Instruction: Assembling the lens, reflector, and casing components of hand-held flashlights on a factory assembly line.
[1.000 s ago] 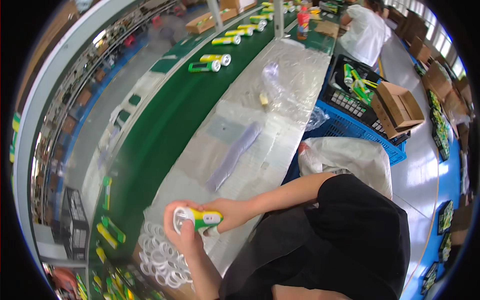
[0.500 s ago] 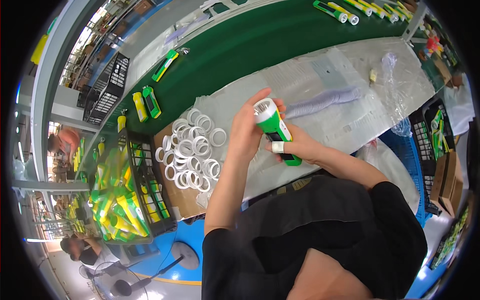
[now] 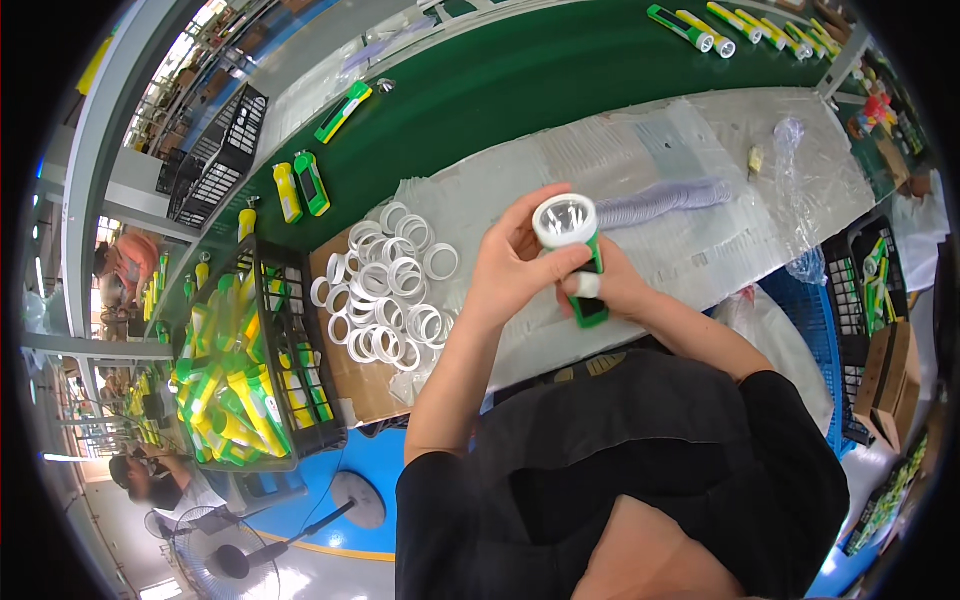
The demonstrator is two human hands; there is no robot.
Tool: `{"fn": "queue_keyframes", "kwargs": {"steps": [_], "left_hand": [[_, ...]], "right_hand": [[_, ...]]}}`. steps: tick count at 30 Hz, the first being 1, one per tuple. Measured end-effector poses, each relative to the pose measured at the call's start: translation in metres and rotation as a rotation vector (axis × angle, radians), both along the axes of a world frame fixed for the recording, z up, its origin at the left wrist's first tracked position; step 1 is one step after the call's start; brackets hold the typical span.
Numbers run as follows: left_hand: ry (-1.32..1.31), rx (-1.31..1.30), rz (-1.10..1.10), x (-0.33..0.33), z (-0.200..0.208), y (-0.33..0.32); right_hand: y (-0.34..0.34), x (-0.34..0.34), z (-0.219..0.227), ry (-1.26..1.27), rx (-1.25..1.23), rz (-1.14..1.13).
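Observation:
A green-and-white flashlight (image 3: 564,222) is held between both hands over the plastic-covered bench, its white head with the clear lens tilted up toward me. My left hand (image 3: 512,268) is closed around the head end, thumb across the front just below the white rim. Lower down, my right hand (image 3: 622,284) grips the green body; a white wrap (image 3: 589,286) covers part of its thumb. To the left of my hands lies a loose pile of white rings (image 3: 375,285) on cardboard. Beyond them a long row of thin, pale purple, clear discs (image 3: 670,200) rests on the plastic.
A black crate (image 3: 290,350) full of yellow-and-green flashlight bodies stands at the left. Several flashlights lie on the green belt (image 3: 470,110) along the far side. A blue crate (image 3: 800,310) and a cardboard box (image 3: 888,385) are at the right; a fan (image 3: 225,555) stands lower left.
The flashlight has been turned so its lens faces up toward me. My left thumb has come across below the rim, and my right hand has shifted slightly up the body.

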State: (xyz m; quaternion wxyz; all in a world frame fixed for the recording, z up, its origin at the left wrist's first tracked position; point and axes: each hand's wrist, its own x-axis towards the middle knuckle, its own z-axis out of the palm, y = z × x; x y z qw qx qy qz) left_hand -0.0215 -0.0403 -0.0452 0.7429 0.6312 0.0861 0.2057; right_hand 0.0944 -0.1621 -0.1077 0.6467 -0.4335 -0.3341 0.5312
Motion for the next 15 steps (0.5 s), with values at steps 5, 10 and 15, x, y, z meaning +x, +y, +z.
{"fn": "queue_keyframes", "kwargs": {"steps": [5, 10, 15], "left_hand": [[0.011, -0.120, 0.007, 0.001, -0.001, -0.001], [0.020, -0.094, 0.114, 0.005, -0.004, -0.001], [0.079, 0.002, 0.272, 0.008, -0.007, -0.002]], "right_hand": [[-0.002, -0.001, -0.013, 0.530, -0.064, 0.302], [0.003, 0.011, -0.012, 0.857, 0.023, 0.512], [0.002, 0.000, 0.009, 0.180, -0.073, -0.013]]}}
